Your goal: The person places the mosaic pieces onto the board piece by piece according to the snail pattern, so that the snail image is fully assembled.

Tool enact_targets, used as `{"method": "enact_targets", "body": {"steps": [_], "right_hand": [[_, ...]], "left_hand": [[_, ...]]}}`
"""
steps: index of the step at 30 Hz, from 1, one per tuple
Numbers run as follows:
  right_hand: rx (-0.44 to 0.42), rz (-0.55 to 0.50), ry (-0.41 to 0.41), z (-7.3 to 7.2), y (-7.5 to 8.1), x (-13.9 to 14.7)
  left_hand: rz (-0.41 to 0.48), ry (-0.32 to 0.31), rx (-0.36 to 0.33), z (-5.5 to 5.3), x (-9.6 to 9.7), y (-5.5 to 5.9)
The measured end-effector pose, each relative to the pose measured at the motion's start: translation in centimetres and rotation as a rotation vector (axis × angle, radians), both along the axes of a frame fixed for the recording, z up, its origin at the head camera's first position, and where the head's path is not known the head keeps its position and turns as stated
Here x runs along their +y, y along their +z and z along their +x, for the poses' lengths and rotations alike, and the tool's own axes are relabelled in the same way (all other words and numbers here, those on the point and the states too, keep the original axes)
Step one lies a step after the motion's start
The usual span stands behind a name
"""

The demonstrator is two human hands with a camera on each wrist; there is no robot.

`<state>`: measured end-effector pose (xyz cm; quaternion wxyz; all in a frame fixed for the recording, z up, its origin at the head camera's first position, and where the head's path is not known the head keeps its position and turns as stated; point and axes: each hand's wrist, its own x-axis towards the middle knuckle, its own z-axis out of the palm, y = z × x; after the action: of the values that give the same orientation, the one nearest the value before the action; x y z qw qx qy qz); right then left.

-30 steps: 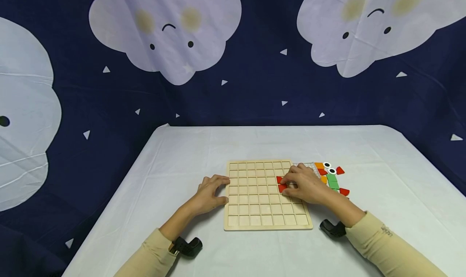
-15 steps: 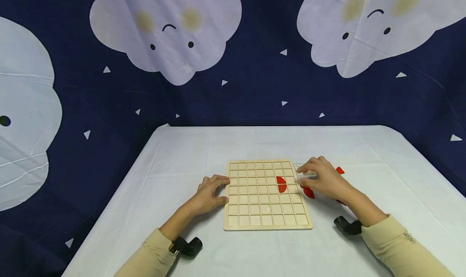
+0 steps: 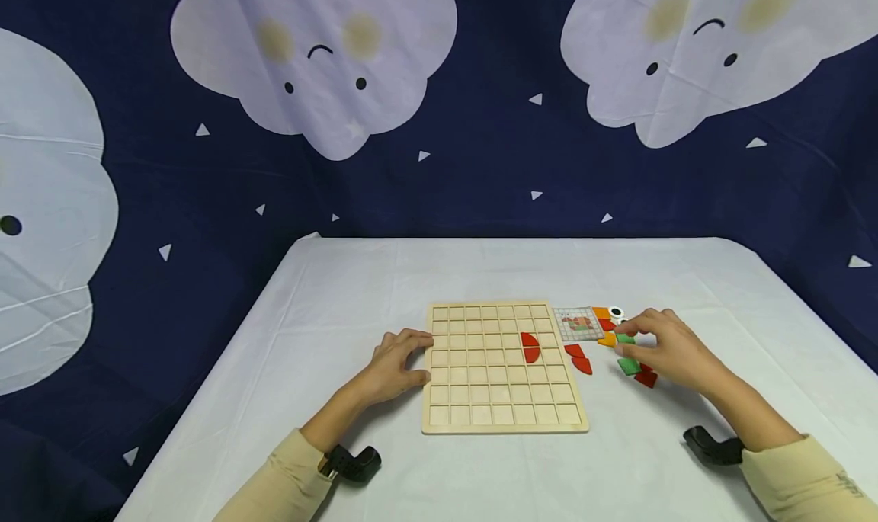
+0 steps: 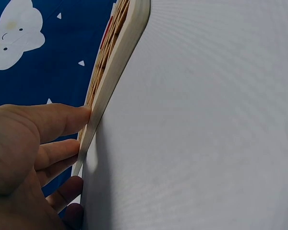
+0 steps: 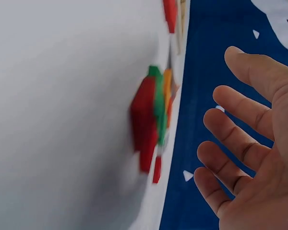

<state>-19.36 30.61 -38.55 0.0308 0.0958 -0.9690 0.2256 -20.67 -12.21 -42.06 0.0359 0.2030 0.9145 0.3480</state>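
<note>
A pale wooden grid board (image 3: pixel 488 424) lies flat on the table. Two red quarter-round pieces (image 3: pixel 530 348) sit in neighbouring cells toward its right side, forming a half disc. My left hand (image 3: pixel 392 368) touches the board's left edge with fingertips and thumb; the left wrist view shows the thumb against the wooden rim (image 4: pixel 116 64). Over the loose pieces at the right hovers my right hand (image 3: pixel 675 350), fingers spread and holding nothing. Around and below it lie green pieces (image 3: pixel 628 366), orange pieces (image 3: pixel 607 340) and dark red pieces (image 3: pixel 645 379), some partly hidden by the hand.
A small printed grid card (image 3: pixel 578 324) lies against the board's upper right edge. Below the card are two loose red pieces (image 3: pixel 581 365). A white eye piece (image 3: pixel 616 312) lies at the back of the pile. A dark blue cloth with clouds hangs behind the white table (image 3: pixel 411 270).
My right hand has left the red pieces on the board and moved right, over the loose pieces. The card and two red pieces beside the board have come into view. My left hand stays put.
</note>
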Motion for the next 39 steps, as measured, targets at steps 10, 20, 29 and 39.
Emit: {"method": "enact_targets", "body": {"steps": [10, 20, 29, 39], "right_hand": [[0.004, 0.017, -0.012, -0.9, -1.0, 1.2], [0.034, 0.076, 0.022, -2.7, -2.0, 0.7], [0.030, 0.087, 0.012, -3.4, -2.6, 0.3], [0.022, 0.074, 0.012, -3.0, -2.4, 0.6]], "left_hand": [[0.001, 0.001, -0.008, -0.1, 0.0, 0.0], [0.000, 0.005, -0.014, -0.1, 0.0, 0.0], [0.008, 0.006, -0.014, 0.0, 0.0, 0.0], [0.003, 0.000, -0.012, 0.0, -0.1, 0.1]]}}
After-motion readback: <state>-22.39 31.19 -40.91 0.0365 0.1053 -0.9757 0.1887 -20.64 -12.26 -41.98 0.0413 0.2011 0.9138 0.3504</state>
